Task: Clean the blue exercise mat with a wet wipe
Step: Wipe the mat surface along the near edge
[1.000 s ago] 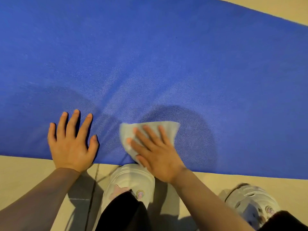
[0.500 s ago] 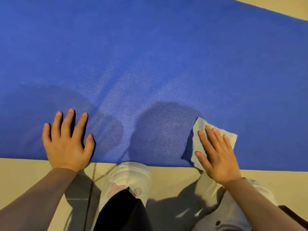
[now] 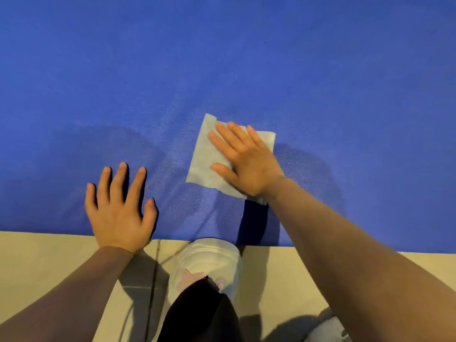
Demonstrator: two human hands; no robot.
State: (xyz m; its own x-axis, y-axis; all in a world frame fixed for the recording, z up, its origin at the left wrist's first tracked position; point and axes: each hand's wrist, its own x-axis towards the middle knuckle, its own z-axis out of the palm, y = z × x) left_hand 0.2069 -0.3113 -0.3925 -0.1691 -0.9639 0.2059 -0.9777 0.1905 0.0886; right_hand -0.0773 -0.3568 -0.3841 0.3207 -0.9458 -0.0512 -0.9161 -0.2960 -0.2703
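Since your right hand (image 3: 246, 159) slid the pale square wet wipe (image 3: 209, 154) back toward ten o'clock, fingers flat, the near strip is nearly covered. Your left hand (image 3: 118, 208) stays spread flat, holding down the blue foam exercise mat (image 3: 246, 58).

Blue exercise mat (image 3: 246, 58): flat on the floor, fine pebbled texture, near edge straight. Wet wipe (image 3: 207, 154): pale, roughly square sheet, spread flat on mat, rotated slightly askew, lying near the near edge; partly covered from its right side.
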